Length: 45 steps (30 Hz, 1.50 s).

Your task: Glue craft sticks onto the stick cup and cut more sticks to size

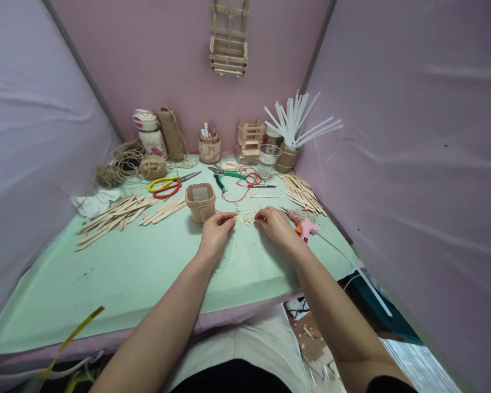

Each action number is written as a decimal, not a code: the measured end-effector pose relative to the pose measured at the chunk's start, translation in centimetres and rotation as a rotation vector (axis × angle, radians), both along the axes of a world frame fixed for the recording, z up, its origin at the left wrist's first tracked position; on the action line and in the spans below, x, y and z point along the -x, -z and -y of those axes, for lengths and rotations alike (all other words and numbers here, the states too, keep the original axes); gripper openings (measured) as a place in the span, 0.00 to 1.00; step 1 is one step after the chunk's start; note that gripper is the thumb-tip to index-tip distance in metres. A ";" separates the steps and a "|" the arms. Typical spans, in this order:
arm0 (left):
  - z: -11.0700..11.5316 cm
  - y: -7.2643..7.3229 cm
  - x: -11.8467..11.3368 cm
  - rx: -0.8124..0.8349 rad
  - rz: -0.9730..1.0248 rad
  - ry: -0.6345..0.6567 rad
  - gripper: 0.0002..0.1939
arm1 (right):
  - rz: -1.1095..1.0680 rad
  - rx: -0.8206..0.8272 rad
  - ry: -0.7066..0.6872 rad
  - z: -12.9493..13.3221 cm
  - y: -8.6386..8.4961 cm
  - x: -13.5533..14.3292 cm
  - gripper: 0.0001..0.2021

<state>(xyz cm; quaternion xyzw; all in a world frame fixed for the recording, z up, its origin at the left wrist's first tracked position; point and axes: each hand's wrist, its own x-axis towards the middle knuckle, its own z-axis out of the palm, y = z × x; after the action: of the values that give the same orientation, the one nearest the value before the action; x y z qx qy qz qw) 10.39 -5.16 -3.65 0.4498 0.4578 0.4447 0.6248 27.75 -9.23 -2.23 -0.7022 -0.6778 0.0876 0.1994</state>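
A small pile of cut wooden pieces (248, 218) lies on the pale green tabletop between my two hands. My left hand (216, 234) is at the pile's left side, thumb and fingers pinched together; whatever is between the fingertips is too small to make out. On the other side, my right hand (277, 226) also has its fingertips drawn together at the pile's edge, and their contents are hidden. Just behind my left hand stands a small open-topped cup covered in wooden sticks (201, 204). A pink glue gun (307, 226) lies to the right of my right hand.
Loose craft sticks (112, 215) lie at left, with more sticks (303, 192) at right. Scissors (174, 184), green-handled pliers (229, 174) and red cord (251, 176) lie behind the cup. Farther back are twine balls (153, 166), a clear water cup (269, 160) and white glue sticks (292, 120).
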 end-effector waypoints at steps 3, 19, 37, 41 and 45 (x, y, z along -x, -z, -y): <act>0.1 -0.3 0.0 0.009 0.006 -0.012 0.12 | -0.051 -0.009 -0.043 -0.7 0.5 0.4 0.08; 0.3 -0.6 0.1 0.001 -0.007 0.016 0.13 | -0.938 -0.001 0.097 0.1 0.7 1.4 0.11; 0.4 -0.3 0.1 0.068 0.102 0.083 0.20 | -1.230 0.067 0.147 0.1 1.3 3.2 0.11; 0.5 -0.4 0.0 0.092 0.125 0.072 0.21 | -1.233 0.067 0.136 0.2 1.4 3.4 0.12; 0.5 -0.3 0.0 0.097 0.131 0.059 0.21 | -1.223 0.064 0.128 0.3 1.4 3.4 0.13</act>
<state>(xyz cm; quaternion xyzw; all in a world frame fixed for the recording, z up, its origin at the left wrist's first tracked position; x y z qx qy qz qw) 10.40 -5.66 -3.33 0.4021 0.4235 0.4318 0.6874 24.33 -9.50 -3.59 -0.5696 -0.3941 0.4829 0.5358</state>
